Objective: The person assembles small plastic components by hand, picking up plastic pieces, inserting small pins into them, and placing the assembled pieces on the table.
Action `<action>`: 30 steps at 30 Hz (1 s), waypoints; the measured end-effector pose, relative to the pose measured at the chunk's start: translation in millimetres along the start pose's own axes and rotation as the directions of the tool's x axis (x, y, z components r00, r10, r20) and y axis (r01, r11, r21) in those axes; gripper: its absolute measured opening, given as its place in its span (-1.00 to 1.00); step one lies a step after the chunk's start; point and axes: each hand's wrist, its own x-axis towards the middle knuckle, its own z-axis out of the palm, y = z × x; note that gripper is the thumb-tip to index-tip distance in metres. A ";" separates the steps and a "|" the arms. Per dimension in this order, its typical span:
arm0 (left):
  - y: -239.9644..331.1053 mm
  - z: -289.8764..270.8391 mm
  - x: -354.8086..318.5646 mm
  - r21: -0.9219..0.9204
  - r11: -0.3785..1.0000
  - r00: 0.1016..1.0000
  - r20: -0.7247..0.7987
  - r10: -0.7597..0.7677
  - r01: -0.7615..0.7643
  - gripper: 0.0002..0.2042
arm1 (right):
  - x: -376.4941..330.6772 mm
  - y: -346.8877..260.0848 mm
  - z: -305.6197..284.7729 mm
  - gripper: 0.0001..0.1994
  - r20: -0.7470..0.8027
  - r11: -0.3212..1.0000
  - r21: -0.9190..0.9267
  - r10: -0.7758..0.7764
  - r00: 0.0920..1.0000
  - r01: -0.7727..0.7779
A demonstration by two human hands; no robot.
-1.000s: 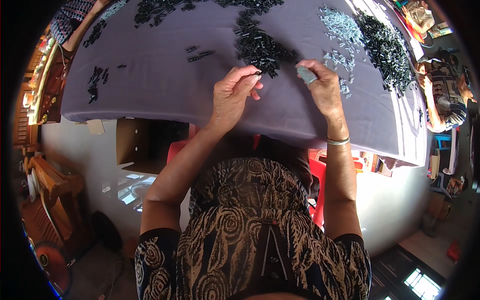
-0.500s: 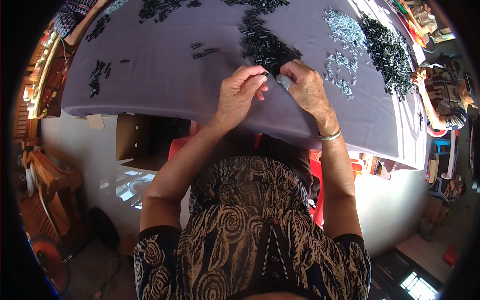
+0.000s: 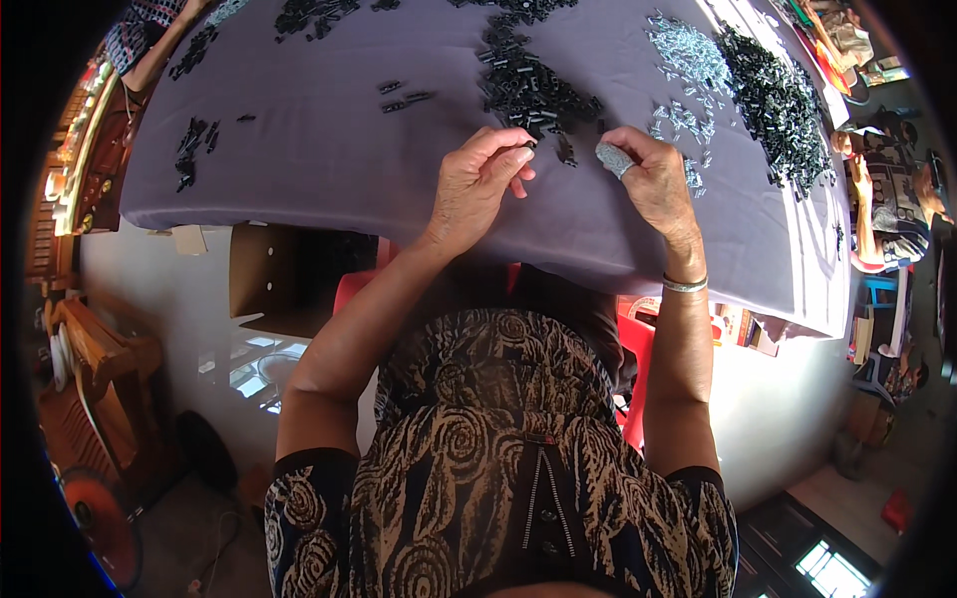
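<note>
My left hand (image 3: pixel 477 184) is closed in a pinch over the near part of the table, with a small black piece (image 3: pixel 530 146) between thumb and index finger. To its right, my right hand (image 3: pixel 653 179) is closed too, its thumb wrapped in a silvery-grey covering (image 3: pixel 613 159); whatever its fingertips may hold is too small to make out. Just beyond both hands lies a heap of small black parts (image 3: pixel 528 85). Small clear or silvery pieces (image 3: pixel 683 120) lie close to my right hand, scattered in front of a larger silvery pile (image 3: pixel 688 52).
A grey-purple cloth (image 3: pixel 329 130) covers the table. A few black parts (image 3: pixel 404 101) lie left of the heap, another cluster (image 3: pixel 191 154) at the far left. A large black pile (image 3: pixel 776 110) fills the right side. Other people sit at both sides. An open cardboard box (image 3: pixel 261 274) stands below.
My right hand has moved away to the right from beside the black heap toward the silvery pieces. My left hand stays in place, still pinching the small black piece.
</note>
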 end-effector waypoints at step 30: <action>-1.3 -0.7 -0.7 0.011 1.000 1.000 -0.007 -0.002 0.002 -0.87 | 10.1 -26.7 36.4 -0.83 0.126 0.790 0.610 -0.016 0.992 -0.065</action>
